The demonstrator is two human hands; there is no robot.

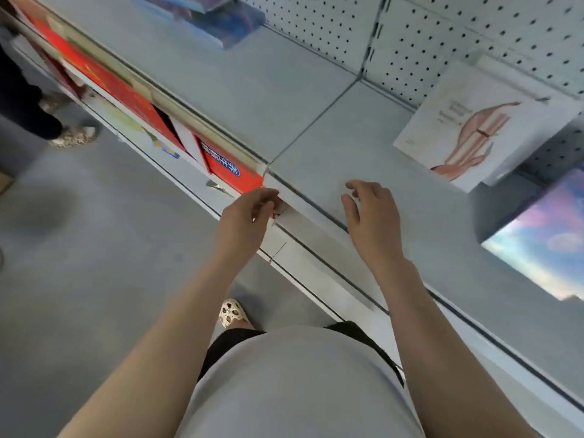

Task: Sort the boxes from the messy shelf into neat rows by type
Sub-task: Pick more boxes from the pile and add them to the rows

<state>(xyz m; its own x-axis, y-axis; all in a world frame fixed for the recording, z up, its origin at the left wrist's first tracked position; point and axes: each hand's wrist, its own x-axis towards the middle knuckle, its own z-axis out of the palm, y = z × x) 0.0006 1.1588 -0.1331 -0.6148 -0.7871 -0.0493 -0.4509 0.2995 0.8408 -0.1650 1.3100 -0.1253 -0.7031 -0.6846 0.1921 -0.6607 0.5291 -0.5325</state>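
The red box (pixel 232 170) with a blue label lay on the lower shelf (pixel 177 172), left of the frame's centre, mostly hidden under the front lip of the grey upper shelf (pixel 252 90); only its near end showed. More red boxes (pixel 104 80) ran along the same lower shelf toward the upper left, their faces cut off by the lip and blurred.

The left hand (pixel 245 216) was at the near corner of the red box, fingers curled; it was hard to tell whether the fingers actually pinched the corner or only touched it. The right hand (pixel 369 213) hovered over the front edge of the upper shelf, just right of centre, fingers loosely bent and holding nothing.

On the upper shelf, a white box with a pinkish figure (pixel 467 131) stood at the right against the pegboard back wall (pixel 442 33). A box with an iridescent sky print (pixel 543 238) lay at the right edge, partly cut off by the frame. A blue box (pixel 227 20) sat at the top centre, blurred and cropped.

At the far left, another person's dark trouser leg and patterned shoe (pixel 74 137) stood on the grey floor (pixel 94 248).
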